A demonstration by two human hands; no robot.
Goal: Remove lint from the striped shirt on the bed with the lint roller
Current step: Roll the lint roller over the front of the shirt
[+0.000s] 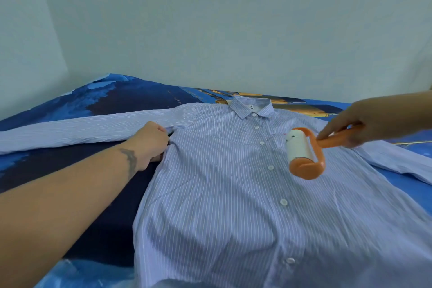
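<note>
A light blue striped shirt (pixel 222 182) lies buttoned and face up on the bed, collar at the far side, both sleeves spread outward. My left hand (pixel 149 141) pinches the shirt fabric at its left armpit seam. My right hand (pixel 364 121) grips the orange handle of the lint roller (pixel 304 154). The roller's white sticky drum, with a few specks on it, sits on or just over the shirt's chest to the right of the button line.
The bed (pixel 98 170) has a dark blue printed cover with yellow patterns near the collar. A pale wall (pixel 210 30) stands right behind the bed's far edge. The shirt's right sleeve (pixel 397 161) runs toward the right edge.
</note>
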